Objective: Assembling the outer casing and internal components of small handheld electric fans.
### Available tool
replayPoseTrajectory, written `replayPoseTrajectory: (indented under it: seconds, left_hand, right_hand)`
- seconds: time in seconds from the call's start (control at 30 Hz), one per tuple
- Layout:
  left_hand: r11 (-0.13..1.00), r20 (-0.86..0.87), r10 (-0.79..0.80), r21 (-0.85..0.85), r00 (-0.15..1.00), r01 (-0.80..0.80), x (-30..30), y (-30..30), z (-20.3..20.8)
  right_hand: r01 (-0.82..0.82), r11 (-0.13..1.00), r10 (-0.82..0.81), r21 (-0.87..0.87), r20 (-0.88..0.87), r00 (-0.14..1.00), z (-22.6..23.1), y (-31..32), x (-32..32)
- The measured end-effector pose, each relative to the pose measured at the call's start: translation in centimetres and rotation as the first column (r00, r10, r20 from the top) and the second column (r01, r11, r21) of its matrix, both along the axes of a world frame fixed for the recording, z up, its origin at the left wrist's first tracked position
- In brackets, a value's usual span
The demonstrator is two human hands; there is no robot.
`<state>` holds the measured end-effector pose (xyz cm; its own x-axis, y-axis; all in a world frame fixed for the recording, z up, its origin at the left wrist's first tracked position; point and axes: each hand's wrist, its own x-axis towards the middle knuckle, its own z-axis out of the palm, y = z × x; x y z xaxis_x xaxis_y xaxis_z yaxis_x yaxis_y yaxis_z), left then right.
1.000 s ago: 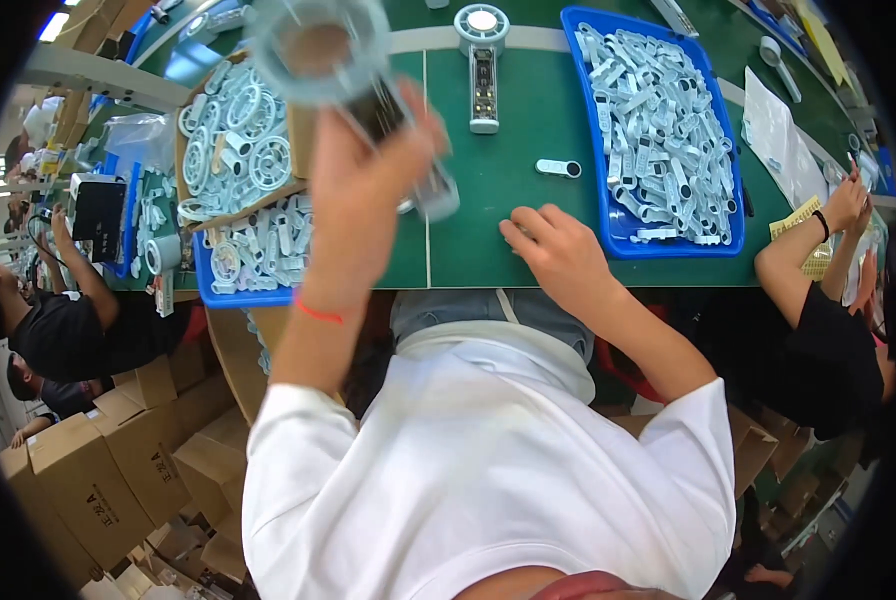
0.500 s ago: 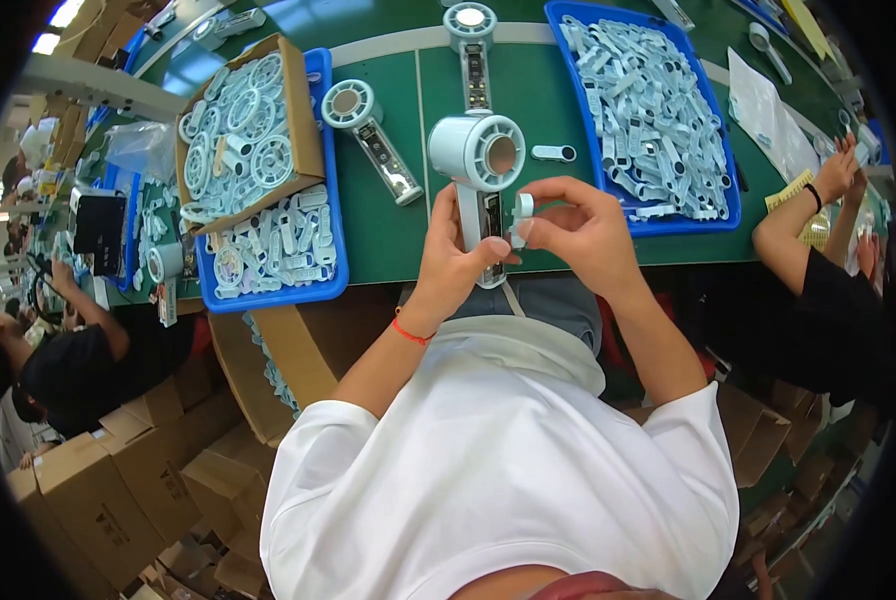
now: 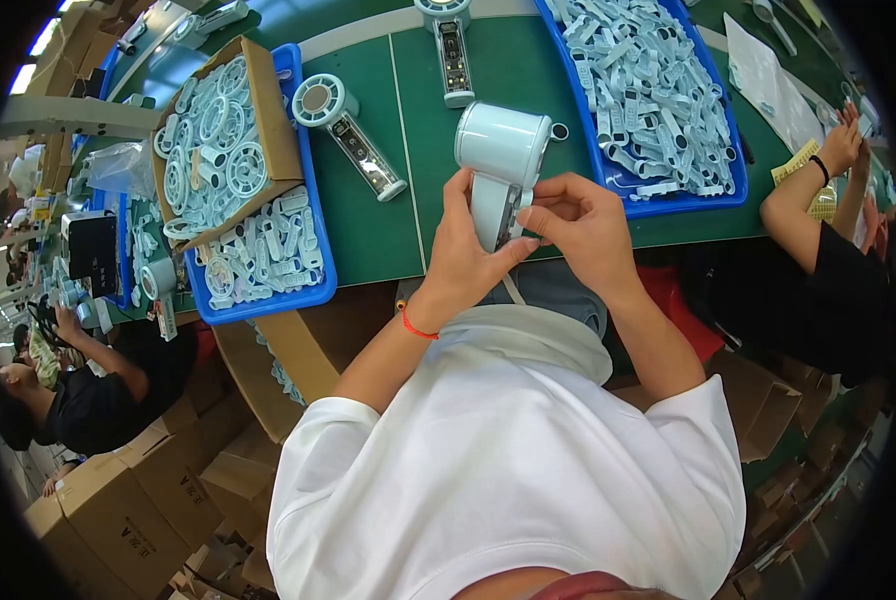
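A light-blue handheld fan [image 3: 504, 140], its round head up and turned sideways, is gripped at the handle by my left hand [image 3: 465, 240]. Dark inner parts show along the handle's open side. My right hand [image 3: 583, 225] has its thumb and fingers pinched against that side; whatever is between them is hidden. Just behind the fan's head, the end of a small light-blue cover [image 3: 560, 132] peeks out on the table. Further left lies a second fan [image 3: 350, 135] with an open handle, and a third fan [image 3: 452, 55] lies beyond.
On the right, a blue tray [image 3: 668, 205] is heaped with small light-blue covers. A cardboard box [image 3: 280, 130] of round grilles sits on another blue tray [image 3: 318, 290] at left. Co-workers sit on both sides; one's arm [image 3: 803, 195] rests at the right table edge.
The fan has turned so its front faces right, away from view. My right hand has brought the small light-blue piece against the handle, where it is hidden. The view has shifted slightly.
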<state>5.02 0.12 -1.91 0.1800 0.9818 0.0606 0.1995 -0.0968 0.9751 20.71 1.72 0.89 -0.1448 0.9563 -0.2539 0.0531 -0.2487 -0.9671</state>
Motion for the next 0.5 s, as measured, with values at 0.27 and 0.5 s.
replayPoseTrajectory:
  seconds: [0.27, 0.5]
  left_hand:
    - [0.995, -0.072, 0.059, 0.083, 0.996, -0.053, 0.49, 0.08, -0.60]
    - [1.000, -0.082, 0.027, 0.002, 0.996, -0.027, 0.29, 0.17, -0.46]
  right_hand:
    - [0.036, 0.999, -0.037, 0.013, 0.015, 0.999, -0.41, -0.06, -0.23]
    - [-0.041, 0.992, 0.034, -0.116, -0.062, 0.997, -0.82, 0.61, 0.07]
